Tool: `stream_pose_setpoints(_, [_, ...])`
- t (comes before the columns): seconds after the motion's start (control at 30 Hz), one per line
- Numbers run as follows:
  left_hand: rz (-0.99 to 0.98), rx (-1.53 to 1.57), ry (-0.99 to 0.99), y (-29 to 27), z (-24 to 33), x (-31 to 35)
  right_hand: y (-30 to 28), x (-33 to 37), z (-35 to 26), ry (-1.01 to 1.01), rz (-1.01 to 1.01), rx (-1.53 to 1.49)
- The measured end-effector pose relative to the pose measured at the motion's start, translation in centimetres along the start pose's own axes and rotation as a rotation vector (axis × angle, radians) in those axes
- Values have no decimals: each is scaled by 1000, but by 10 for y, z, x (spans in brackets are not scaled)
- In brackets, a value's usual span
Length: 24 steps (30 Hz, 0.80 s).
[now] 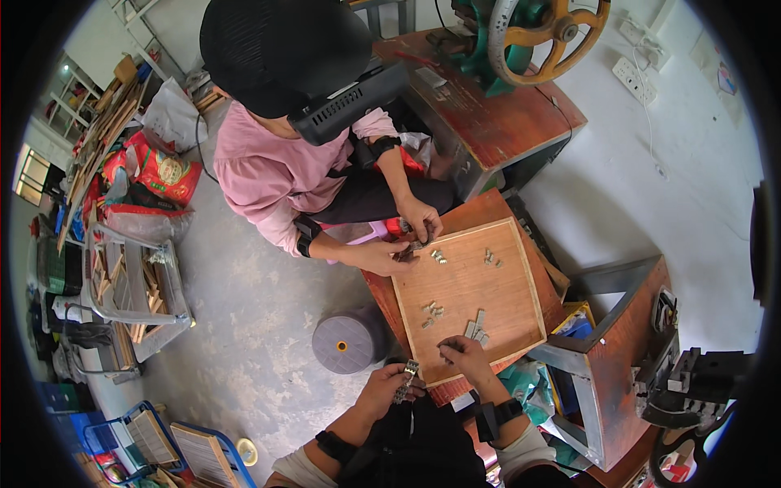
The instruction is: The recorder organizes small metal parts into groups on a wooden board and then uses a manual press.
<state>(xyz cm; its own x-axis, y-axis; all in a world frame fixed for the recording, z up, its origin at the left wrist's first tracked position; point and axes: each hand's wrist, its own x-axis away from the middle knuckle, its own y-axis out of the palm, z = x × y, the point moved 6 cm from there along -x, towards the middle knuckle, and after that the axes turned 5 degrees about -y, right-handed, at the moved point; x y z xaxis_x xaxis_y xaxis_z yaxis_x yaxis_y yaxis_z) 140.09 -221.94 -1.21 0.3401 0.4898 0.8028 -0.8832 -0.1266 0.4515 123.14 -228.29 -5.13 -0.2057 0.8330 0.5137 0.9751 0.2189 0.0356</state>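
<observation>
My left hand point(381, 390) is closed around a small silvery metal part point(411, 368) with a segmented, linked look, just off the near left corner of a shallow wooden tray point(521, 285). Over the tray's near edge, my right hand point(465, 358) is pinched closed. What its fingertips hold, if anything, is too small to make out. Beyond those fingers lie several flat grey metal pieces point(478, 324). Small metal parts point(433, 311) sit in a loose group to the left, with more silvery ones point(439, 257) and a little cluster point(491, 258) at the far side.
Across the tray, a person in a pink top point(260, 175) handles a small dark part. A round grey stool point(346, 342) stands left of the tray's table. Behind is a wooden bench point(529, 122) with a green wheel press point(561, 32); a metal-framed stand point(610, 366) is at right.
</observation>
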Motion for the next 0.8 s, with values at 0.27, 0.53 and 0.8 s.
stream_pose_setpoints(0.27, [-73,82,136,16,31,10,10,3,-10,-18,-64,-17])
stream_pose_setpoints(0.53, [-127,95,181,28,42,19,32,11,-38,-55,-193,-91])
stream_pose_setpoints(0.8, [-128,209,142,17,46,25,19,-68,-41,-162,102,-128])
